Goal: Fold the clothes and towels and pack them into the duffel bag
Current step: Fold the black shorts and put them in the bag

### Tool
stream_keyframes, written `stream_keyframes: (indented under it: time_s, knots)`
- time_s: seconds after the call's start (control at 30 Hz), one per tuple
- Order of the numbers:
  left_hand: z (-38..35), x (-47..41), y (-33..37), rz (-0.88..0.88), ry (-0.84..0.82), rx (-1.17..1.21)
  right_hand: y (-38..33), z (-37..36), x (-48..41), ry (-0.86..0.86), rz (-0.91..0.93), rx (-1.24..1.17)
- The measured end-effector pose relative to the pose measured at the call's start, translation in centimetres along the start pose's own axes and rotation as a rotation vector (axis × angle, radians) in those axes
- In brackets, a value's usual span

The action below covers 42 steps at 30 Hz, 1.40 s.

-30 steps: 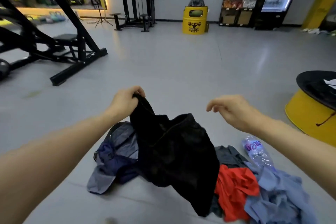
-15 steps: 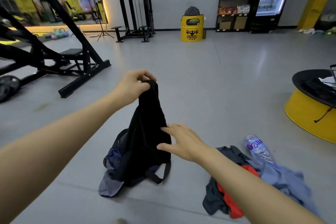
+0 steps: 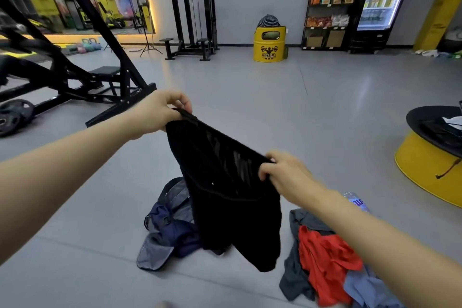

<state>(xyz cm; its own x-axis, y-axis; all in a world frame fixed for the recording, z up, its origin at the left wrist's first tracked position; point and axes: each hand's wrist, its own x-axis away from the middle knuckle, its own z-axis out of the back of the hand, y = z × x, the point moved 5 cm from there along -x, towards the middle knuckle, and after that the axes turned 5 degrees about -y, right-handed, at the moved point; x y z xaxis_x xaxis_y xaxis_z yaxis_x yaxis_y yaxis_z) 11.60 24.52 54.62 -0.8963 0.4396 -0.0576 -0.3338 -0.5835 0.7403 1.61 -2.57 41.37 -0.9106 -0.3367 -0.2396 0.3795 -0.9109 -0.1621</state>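
We hold the black garment [image 3: 225, 195] stretched by its top edge. The left hand [image 3: 160, 112] pinches one corner between thumb and curled fingers, and the right hand [image 3: 282, 172] grips the opposite corner with its fingers closed round the cloth. We judge that this two-point hold lets the fabric hang flat and clear of the floor [image 3: 275, 112], so its shape can be read before the first fold. The garment hangs in front of the navy duffel bag [image 3: 170, 227], which lies slumped on the floor beneath it. Just to the right, the red garment [image 3: 325, 257], grey garment [image 3: 295, 275] and blue garment [image 3: 367, 287] lie unfolded in a heap. A water bottle [image 3: 357, 204] lies beside the heap.
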Motion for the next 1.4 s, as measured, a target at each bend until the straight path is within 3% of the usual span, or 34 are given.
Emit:
stream_keyframes:
  time_s: [0.13,0.23,0.33,0.4,0.47,0.6,0.7,0.83,0.93,1.13,1.27,1.4]
  knots:
    - [-0.2,0.9,-0.9,-0.126,0.092,-0.359,4.5,4.7,-0.6,-0.101,-0.200,0.164]
    - [-0.4,1.2,-1.6,-0.165,0.059,-0.445,6.4,10.0,-0.3,-0.050,-0.301,0.060]
    - [0.3,0.6,-1.1,-0.084,0.014,-0.215,6.2,14.3,0.1,-0.111,-0.273,-0.046]
    - [1.0,0.3,0.2,-0.044,-0.076,0.063,5.2,16.2,0.1,-0.220,-0.230,-0.046]
    - [1.6,0.5,2.3,-0.040,-0.167,0.381,4.8,18.1,0.1,-0.201,-0.203,-0.027]
    - [2.7,1.0,5.3,-0.153,-0.151,0.621,5.3,21.0,1.1,-0.104,-0.217,-0.410]
    - [2.2,1.0,5.6,-0.184,-0.159,0.425,5.9,21.5,1.8,-0.044,-0.214,-0.512]
    - [0.7,0.9,4.0,-0.103,-0.156,-0.134,7.2,19.8,2.1,-0.004,-0.255,-0.368]
    - [-0.8,0.4,2.1,-0.109,-0.080,-0.349,8.4,17.8,2.4,0.041,-0.269,-0.254]
    - [-4.2,-0.7,-2.1,-0.214,0.005,-0.381,9.6,12.4,3.0,0.063,-0.281,-0.279]
    - [-6.8,-2.8,-6.9,-0.139,-0.024,-0.195,11.5,6.4,2.2,-0.089,-0.303,-0.135]
    - [-10.9,-6.7,-12.5,-0.048,-0.057,-0.327,14.4,-0.5,0.0,-0.168,-0.357,0.012]
